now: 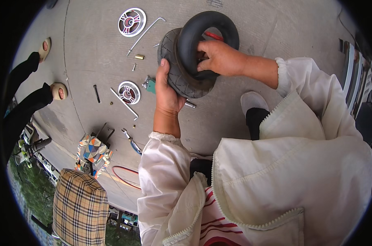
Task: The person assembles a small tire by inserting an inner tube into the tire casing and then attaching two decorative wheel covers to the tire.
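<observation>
My left hand grips a small black tire by its treaded outer side, thumb up along the tread. A smooth black inner tube stands partly in the tire, with its far part sticking out beyond it. My right hand reaches through the ring of the tube, fingers curled and closed round its inner side where it meets the tire. The fingertips are partly hidden. Behind the tube shows a red-handled tool, mostly covered.
Two silver and red wheel hub halves, an L-shaped hex key, a brass sleeve, a black bolt and pliers lie on the concrete. At left are a person's slippers, a patterned stool and a plaid cover.
</observation>
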Motion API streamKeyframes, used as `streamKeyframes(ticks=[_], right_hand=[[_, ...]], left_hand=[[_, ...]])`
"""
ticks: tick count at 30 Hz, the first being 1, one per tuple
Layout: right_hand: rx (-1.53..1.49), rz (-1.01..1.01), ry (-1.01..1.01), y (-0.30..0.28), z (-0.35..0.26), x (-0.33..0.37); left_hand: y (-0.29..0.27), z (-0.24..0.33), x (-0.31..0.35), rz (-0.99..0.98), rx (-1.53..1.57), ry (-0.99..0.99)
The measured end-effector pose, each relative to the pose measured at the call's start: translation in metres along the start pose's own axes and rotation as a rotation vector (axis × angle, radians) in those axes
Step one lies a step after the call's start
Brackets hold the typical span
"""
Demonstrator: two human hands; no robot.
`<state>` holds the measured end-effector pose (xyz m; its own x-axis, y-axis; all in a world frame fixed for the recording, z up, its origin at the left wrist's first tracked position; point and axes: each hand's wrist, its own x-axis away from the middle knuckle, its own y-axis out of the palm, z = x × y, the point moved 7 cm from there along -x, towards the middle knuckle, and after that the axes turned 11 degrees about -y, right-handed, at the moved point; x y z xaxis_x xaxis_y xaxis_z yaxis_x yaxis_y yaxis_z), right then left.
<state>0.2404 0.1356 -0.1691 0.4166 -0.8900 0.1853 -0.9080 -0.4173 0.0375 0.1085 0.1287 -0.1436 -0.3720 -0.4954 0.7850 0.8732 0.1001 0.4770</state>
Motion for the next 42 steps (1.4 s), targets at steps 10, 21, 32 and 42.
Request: streamKeyframes(ticks=[10,21,32,42], right_hand=[[0.186,0.113,-0.045,-0.012,0.002,-0.001],[0.577,0.098,0.059,-0.012,-0.035,0.047],[0.833,0.164,-0.336,-0.007,-0.026,0.02],[0.588,0.142,-0.238,0.004,-0.024,0.024]], left_hand=[[-0.001,0.008,-0.01,0.02,-0.028,0.013],[-0.01,0.02,-0.016,0.047,0.102,0.074],[-0.01,0.017,-0.013,0.122,0.108,0.091],[-0.019,0.036,-0.028,0.191,0.039,0.11]])
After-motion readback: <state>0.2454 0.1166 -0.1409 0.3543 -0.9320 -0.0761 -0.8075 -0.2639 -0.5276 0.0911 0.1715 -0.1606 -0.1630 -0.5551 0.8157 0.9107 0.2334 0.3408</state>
